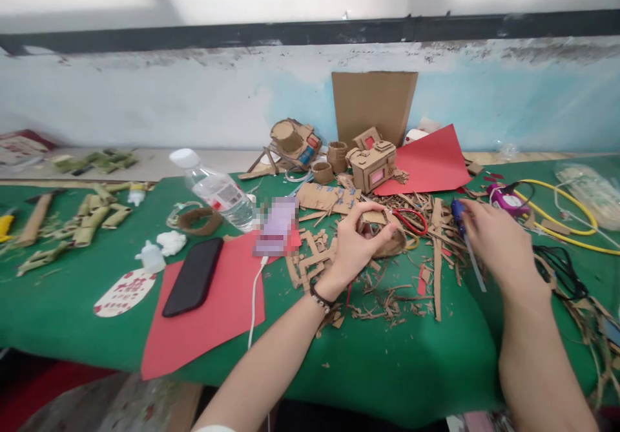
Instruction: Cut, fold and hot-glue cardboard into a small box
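Observation:
My left hand [359, 241] grips a small round piece of brown cardboard [391, 243] with a hollow middle, thumb and fingers curled about its rim. Cardboard scraps and shreds [387, 303] lie under and around it. Red-handled scissors [417, 220] rest just beyond that hand. Off to the right, my right hand [498, 245] closes on a blue tool [457, 214]. A narrow pale strip [475, 264] extends from the tool toward me; its exact kind is unclear. A long cardboard strip [437, 270] lies between the hands.
Cardboard models [372, 166] stand at the back before a cardboard sheet [372, 106]. Leftward are a water bottle [220, 190], a black phone [194, 277] on red paper [217, 322], and a hammer [36, 219]. A yellow cable [581, 206] and black cord [562, 270] lie right.

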Motion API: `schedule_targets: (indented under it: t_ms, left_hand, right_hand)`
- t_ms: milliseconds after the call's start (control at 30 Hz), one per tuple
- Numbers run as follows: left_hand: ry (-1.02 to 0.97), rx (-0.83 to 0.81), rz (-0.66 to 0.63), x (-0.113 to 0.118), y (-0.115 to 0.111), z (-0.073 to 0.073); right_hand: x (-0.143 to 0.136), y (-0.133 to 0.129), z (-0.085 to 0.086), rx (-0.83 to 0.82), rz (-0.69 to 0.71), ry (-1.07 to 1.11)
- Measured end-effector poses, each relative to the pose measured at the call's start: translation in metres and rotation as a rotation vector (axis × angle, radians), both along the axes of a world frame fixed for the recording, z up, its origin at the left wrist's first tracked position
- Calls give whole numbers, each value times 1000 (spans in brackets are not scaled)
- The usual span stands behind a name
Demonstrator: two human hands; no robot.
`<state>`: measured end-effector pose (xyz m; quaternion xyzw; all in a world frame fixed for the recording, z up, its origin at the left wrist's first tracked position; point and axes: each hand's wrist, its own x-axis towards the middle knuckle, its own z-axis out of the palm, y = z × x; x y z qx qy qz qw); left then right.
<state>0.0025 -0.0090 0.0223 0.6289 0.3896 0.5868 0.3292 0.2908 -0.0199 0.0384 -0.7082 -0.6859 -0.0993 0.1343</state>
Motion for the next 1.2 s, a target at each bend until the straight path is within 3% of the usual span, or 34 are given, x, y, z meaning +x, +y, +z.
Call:
schedule_targets:
  t_ms: [67,167,333,567,767,900,1033,1200]
  left_hand:
    - [52,81,34,-1,-3,1]
    - [112,167,70,-2,-5,1]
    - [108,190,100,-3,-5,0]
    - [-149,-23,85,-7,5,6]
    - [-603,-386,-195,-5,15,4]
    - [-721,-510,-315,-2,13,5]
    - [-701,-530,-341,-1,12,4]
    - [-420,-305,-187,-5,11,1]
  right_hand:
    - [18,-1,-6,-114,-80,-112]
    - [27,-2,-15,-228,-92,-165]
    - [23,3,-18,-244,-122,-146]
    - [36,5,-26,-231,-215,-113]
    - [44,10,-34,-251,-249,-115]
    - [44,14,-33,-262,-261,-93]
    - [48,17,-33,-234,-195,-68]
    - [52,19,-37,-187,-134,-11]
